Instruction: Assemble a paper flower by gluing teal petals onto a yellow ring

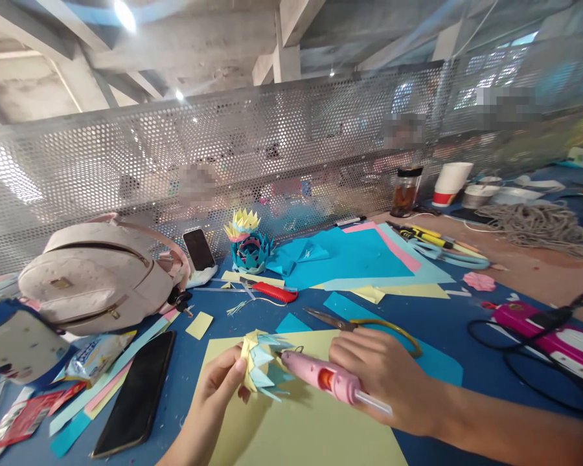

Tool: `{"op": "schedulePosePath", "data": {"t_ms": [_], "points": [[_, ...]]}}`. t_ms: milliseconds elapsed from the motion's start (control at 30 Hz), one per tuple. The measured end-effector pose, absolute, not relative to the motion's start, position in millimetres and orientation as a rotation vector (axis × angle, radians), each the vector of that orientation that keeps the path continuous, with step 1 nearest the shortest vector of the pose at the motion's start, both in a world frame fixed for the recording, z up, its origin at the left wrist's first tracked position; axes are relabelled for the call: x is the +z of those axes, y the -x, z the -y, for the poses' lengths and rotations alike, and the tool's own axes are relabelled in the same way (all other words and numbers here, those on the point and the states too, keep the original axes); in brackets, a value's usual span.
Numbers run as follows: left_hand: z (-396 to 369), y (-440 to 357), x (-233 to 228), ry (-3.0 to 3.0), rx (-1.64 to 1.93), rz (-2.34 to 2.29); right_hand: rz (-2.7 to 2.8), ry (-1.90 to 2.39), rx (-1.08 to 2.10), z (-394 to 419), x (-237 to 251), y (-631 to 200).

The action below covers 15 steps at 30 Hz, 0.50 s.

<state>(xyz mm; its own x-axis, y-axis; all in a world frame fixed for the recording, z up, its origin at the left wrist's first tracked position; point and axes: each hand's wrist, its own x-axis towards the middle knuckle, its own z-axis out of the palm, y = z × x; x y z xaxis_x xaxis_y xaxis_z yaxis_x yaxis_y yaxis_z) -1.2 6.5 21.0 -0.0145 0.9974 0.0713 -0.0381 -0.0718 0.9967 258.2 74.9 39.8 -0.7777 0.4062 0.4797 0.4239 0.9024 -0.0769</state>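
yellow sheet (301, 427) nearest, blue table (447, 327), perforated metal screen (272, 142), concrete ceiling beams (291, 26)

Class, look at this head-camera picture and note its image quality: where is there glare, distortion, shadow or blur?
Head view: ceiling lamps flare white; wide-angle lens bows the perforated metal screen; several patches behind it are pixelated. The left hand with the paper flower and the right hand with the pink glue gun are fairly sharp, casting soft shadows on the yellow sheet.
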Motion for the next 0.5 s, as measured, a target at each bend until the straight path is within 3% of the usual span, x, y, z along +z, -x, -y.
{"op": "schedulePosePath", "data": {"t_ms": [500], "points": [[-6.5, 4.5, 18.0, -1.270, 1.360, -1.185, 2.634, 0.648, 0.126, -74.6, 40.8, -258.1]]}}
